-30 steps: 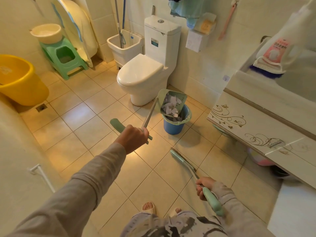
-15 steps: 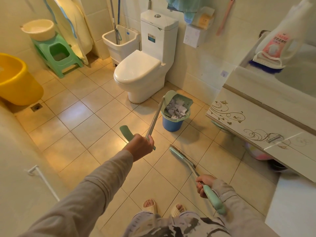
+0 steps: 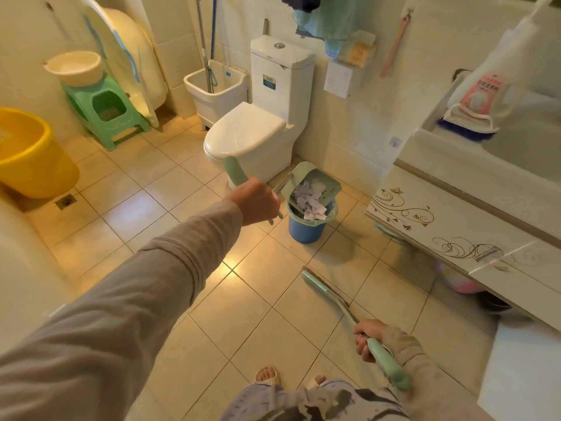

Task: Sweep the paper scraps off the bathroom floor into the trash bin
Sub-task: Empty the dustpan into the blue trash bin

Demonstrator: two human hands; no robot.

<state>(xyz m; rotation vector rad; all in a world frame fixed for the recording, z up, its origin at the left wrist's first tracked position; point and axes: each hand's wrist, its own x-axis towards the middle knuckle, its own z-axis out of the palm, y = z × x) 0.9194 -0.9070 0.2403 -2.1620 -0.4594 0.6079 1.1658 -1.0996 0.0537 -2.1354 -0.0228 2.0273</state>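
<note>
My left hand grips the long handle of a pale green dustpan, which is tipped over the blue trash bin. White paper scraps lie in the pan's mouth and in the bin. The bin stands on the tile floor just right of the toilet base. My right hand holds the green handle of a broom. Its head rests on the tiles in front of me, well short of the bin.
A white toilet stands behind the bin, with a mop sink to its left. A green stool and a yellow tub sit at the left. A patterned vanity cabinet juts in from the right. My sandalled feet are below.
My left hand has reached farther toward the bin, tipping the dustpan more steeply over it, and scraps slide in. The broom and my right hand have barely moved.
</note>
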